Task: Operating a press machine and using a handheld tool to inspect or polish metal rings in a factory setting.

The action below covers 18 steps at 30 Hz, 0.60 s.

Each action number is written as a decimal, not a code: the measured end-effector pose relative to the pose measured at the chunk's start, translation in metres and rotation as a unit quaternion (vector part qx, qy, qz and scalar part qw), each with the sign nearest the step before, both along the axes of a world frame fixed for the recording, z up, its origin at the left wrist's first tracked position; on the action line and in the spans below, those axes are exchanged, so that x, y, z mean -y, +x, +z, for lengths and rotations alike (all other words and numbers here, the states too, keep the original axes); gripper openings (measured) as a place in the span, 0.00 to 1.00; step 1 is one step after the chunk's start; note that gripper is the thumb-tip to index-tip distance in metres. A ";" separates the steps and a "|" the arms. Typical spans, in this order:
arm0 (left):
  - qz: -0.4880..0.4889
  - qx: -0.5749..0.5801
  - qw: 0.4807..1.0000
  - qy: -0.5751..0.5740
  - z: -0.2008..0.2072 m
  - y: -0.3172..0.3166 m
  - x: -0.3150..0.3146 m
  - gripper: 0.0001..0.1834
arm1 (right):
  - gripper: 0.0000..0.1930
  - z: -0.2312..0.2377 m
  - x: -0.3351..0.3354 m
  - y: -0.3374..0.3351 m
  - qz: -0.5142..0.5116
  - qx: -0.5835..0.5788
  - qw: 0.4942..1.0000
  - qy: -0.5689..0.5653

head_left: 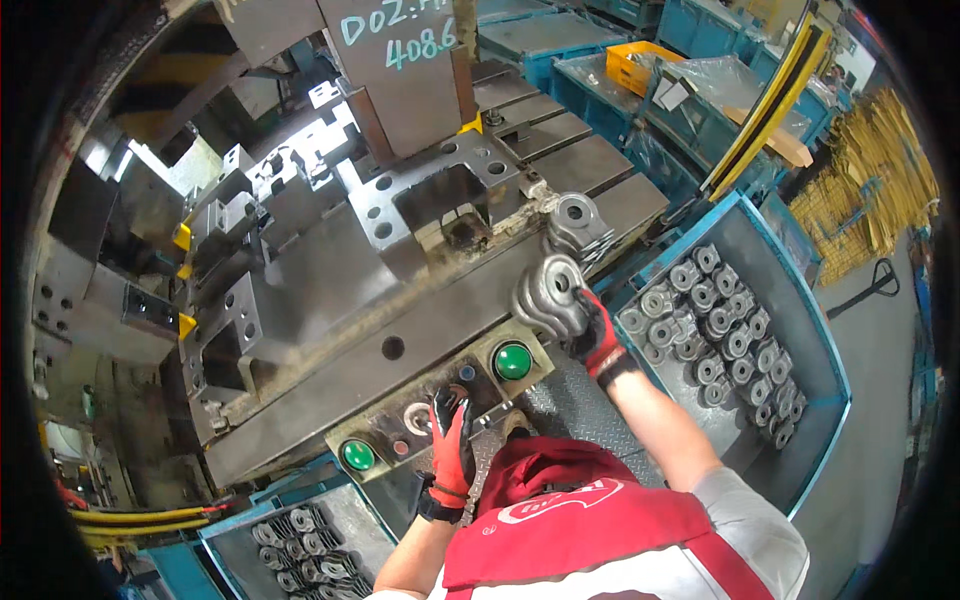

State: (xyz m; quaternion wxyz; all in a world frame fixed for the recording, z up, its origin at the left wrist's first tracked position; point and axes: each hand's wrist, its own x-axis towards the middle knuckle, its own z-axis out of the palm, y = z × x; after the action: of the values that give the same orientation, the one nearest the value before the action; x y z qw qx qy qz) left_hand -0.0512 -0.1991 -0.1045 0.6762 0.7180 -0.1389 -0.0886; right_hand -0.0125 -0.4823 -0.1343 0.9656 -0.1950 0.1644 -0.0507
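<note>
Grey metal in the right hand (602, 335): a stack of ring-ended parts (553, 290), just beyond the right end of the control panel (487, 392), with the grip closed around the near side and red-gloved fingers pressed against the rings. Left hand (452, 440) at the middle of the control panel, between 2 green buttons (513, 361) and among smaller controls; no held thing visible there, but cannot tell the opening of that grip, nor pressing from mere resting. Farther beyond the control panel's right end, another stack (577, 222) of similar parts, near the corner of the steel press bed (310, 400). To the right of the control panel, a large blue-rimmed bin (775, 275) with parts in rows; to its near left, a smaller bin (365, 530), also with parts. For good handling, probably best to keep the held layers squeezed together and level against sliding, to clear the bed's edge without a knock, to keep fingertips out from between metal faces, and to touch no control by accident. Hidden or unclear: the right thumb, the exact count of layers, any contact between held stack and bed, the controls under the left fingers, and the smaller bin's lower part, cut off by the frame.
</note>
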 end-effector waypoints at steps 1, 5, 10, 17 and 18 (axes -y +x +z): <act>-0.005 -0.002 1.000 -0.001 0.002 0.005 -0.001 0.18 | 0.21 -0.005 0.000 0.022 -0.012 -0.002 0.999 0.040; -0.029 0.150 0.965 0.213 -0.004 0.018 -0.009 0.17 | 0.19 -0.033 0.003 0.075 -0.025 -0.018 0.998 0.048; -0.059 0.088 0.984 0.144 0.002 0.024 -0.003 0.23 | 0.18 -0.026 -0.015 0.093 -0.040 -0.114 0.993 0.019; -0.145 0.053 0.983 0.098 -0.023 0.048 0.014 0.23 | 0.18 -0.024 0.004 0.064 0.032 -0.054 0.763 -0.643; -0.139 0.025 0.989 0.043 -0.018 0.052 0.026 0.21 | 0.19 -0.038 0.016 0.060 0.029 -0.041 0.745 -0.665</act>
State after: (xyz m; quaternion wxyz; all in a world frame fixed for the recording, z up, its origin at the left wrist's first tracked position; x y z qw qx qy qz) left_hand 0.0005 -0.2249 -0.1228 0.6223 0.7221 -0.2501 -0.1695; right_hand 0.0480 -0.4982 -0.1725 0.5845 -0.7942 0.1230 -0.1114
